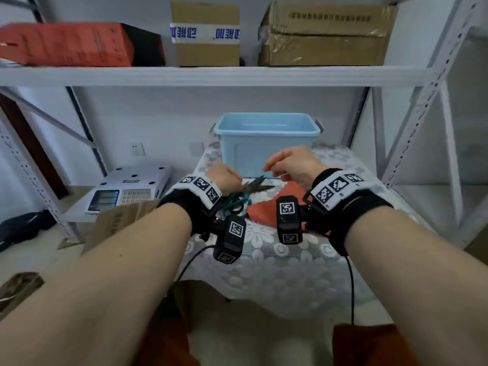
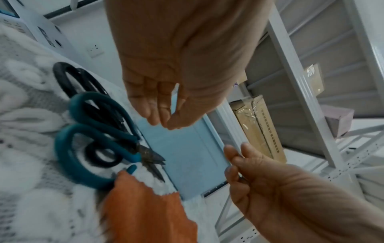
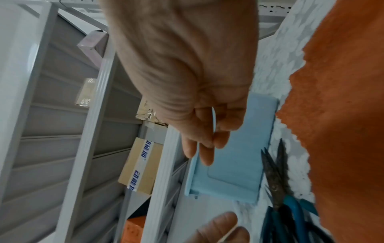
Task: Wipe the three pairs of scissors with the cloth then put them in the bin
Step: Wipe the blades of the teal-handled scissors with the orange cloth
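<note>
- The left hand (image 1: 227, 178) hovers above the scissors, fingers loosely curled, its grip empty.
- The right hand (image 1: 293, 165) hangs likewise, holding nothing.
- Teal-handled steel scissors (image 2: 99, 136) overlap black-handled scissors (image 2: 83, 82) on the lace-covered counter (image 1: 277, 260).
- An orange cloth (image 1: 266, 207) lies beside them, before the light-blue plastic bin (image 1: 266, 136).

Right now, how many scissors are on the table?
2 clearly, piled left of the orange cloth in front of the bin: teal-handled scissors on top, black-handled scissors beneath. A black loop under the teal handles may be a third.
</note>
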